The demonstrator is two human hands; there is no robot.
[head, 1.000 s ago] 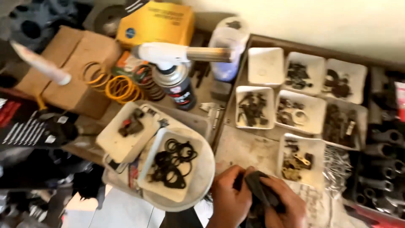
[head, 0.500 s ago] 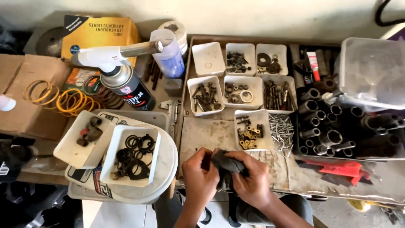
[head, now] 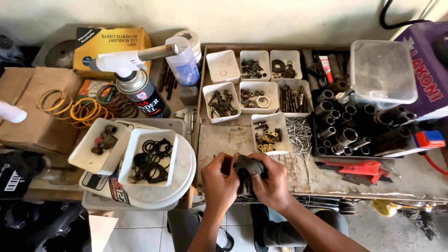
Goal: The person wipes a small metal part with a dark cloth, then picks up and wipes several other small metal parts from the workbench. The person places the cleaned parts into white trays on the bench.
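At the near edge of the bench [head: 326, 179], both hands close on one dark rubbery part [head: 247, 167], which sits between them just above the worn board. The left hand [head: 219, 179] is curled tight, its fingers folded over the part's left side; the right hand [head: 273, 179] is likewise closed, thumb and fingers pinching the part's top and right side. The two hands touch each other around it. Just beyond the right hand stands a small white tray of brass fittings [head: 269, 134], with a loose heap of nails [head: 298, 133] beside it. To the left, well apart, a white tray of black rubber rings [head: 150, 156] rests on a round white lid [head: 184, 175].
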